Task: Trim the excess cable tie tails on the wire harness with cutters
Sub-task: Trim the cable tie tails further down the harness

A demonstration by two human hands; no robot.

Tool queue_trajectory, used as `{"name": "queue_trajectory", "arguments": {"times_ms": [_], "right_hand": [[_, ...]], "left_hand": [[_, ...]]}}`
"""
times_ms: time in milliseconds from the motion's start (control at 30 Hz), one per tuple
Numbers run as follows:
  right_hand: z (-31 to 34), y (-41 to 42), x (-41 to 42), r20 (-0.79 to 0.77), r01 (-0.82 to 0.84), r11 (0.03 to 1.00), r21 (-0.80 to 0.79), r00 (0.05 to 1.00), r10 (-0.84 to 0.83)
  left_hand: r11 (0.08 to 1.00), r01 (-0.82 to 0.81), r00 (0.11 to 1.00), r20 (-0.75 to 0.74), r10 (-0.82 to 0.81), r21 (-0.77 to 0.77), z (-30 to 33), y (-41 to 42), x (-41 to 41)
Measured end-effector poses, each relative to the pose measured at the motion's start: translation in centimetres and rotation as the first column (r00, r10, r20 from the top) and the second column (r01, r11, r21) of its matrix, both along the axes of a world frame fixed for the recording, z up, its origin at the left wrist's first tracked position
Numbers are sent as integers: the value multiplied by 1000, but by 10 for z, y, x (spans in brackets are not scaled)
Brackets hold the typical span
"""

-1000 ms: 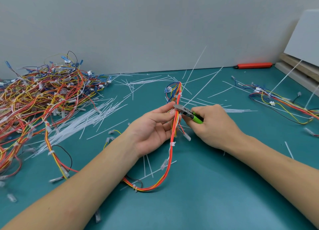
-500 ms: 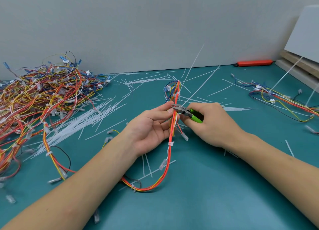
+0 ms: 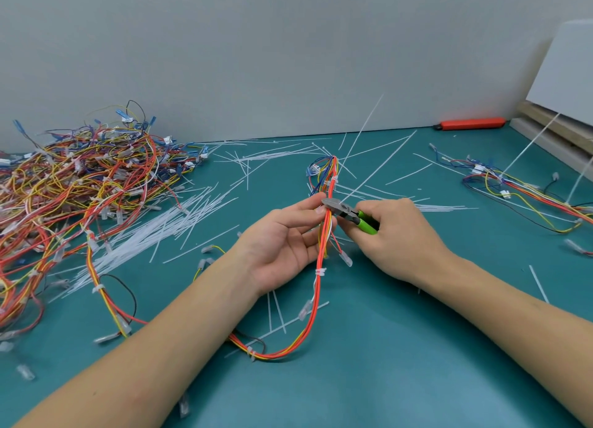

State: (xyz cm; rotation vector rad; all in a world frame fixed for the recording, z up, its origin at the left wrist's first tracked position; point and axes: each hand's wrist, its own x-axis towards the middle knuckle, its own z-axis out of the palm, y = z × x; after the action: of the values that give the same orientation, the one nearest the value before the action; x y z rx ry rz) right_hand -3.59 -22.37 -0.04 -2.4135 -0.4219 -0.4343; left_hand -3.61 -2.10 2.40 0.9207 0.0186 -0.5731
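A red, orange and yellow wire harness runs up the middle of the teal table, bound by white cable ties. My left hand lies palm up and pinches the bundle between thumb and fingertips. My right hand grips green-handled cutters, whose grey jaws sit against the harness at my left fingertips. A long white cable tie tail slants up to the right from the jaws. Another tie tail rises from the tie higher on the harness.
A big tangle of harnesses fills the left side. Cut white tie tails lie strewn between it and my hands. Another harness lies at the right, an orange tool by the wall, boards at the far right.
Both hands and the harness have drifted slightly up and left in view. The cutter jaws have stayed at the same tie on the bundle.
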Motion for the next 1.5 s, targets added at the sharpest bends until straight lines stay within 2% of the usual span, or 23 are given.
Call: {"name": "queue_trajectory", "arguments": {"times_ms": [200, 400, 633, 833, 1000, 1233, 1500], "right_hand": [[2, 1, 2, 12, -67, 998, 8, 998, 67], [0, 0, 4, -35, -43, 999, 27, 998, 44], [2, 3, 2, -43, 33, 999, -39, 998, -34], [3, 2, 0, -47, 28, 998, -53, 998, -31], [2, 4, -2, 27, 20, 999, -28, 999, -19], [3, 4, 1, -12, -23, 1000, -12, 1000, 23], [4, 5, -2, -41, 45, 999, -4, 998, -45]], "left_hand": [[1000, -16, 1000, -25, 15, -17, -1, 1, 2], [1000, -13, 999, -29, 13, -19, -1, 1, 2], [1000, 6, 1000, -26, -7, -25, -1, 1, 1], [1000, -1, 999, -35, 0, -30, 0, 0, 0], [999, -6, 999, -35, 5, -33, 2, 0, 0], [1000, -18, 999, -37, 18, -11, 0, 1, 2], [999, -7, 1000, 29, 6, 34, -2, 1, 3]]}}
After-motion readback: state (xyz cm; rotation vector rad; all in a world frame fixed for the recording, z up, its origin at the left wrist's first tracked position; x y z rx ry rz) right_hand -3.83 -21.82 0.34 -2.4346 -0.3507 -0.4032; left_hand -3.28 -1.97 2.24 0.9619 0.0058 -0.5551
